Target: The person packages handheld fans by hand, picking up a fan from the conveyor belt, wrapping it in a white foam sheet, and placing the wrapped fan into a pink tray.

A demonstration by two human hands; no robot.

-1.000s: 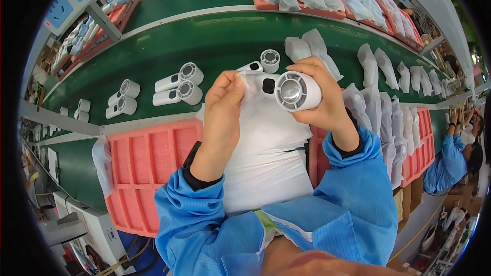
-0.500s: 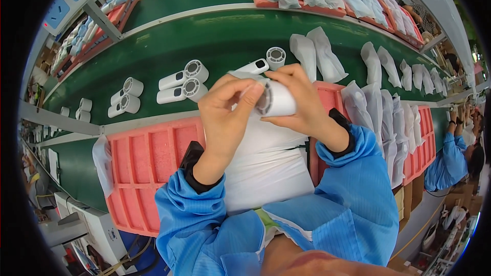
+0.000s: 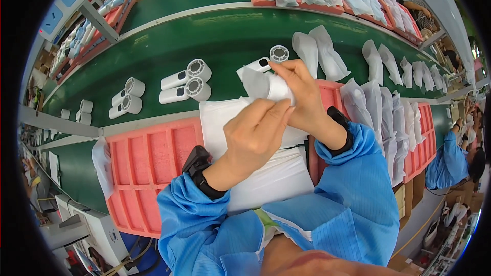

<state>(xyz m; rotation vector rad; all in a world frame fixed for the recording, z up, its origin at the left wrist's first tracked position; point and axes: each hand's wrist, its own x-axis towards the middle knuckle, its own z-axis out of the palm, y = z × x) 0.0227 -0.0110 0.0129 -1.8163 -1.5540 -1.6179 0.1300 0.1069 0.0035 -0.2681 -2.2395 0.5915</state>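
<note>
My right hand grips a white handheld fan wrapped in a thin white bag, held above the near edge of the green conveyor belt. My left hand pinches the lower edge of that same bag. The fan's body is mostly hidden inside the bag and behind my fingers. Under my hands lies a stack of white bags, between two pink foam trays.
Several bare white handheld fans lie on the belt to the left, one just beyond my hands. Bagged fans lie on the belt and fill the right pink tray. The left pink tray has open slots. A person in blue sits at right.
The bare fan held in both hands has gone into the white bag. My hands have shifted slightly right, and the left hand has dropped to the bag's lower edge.
</note>
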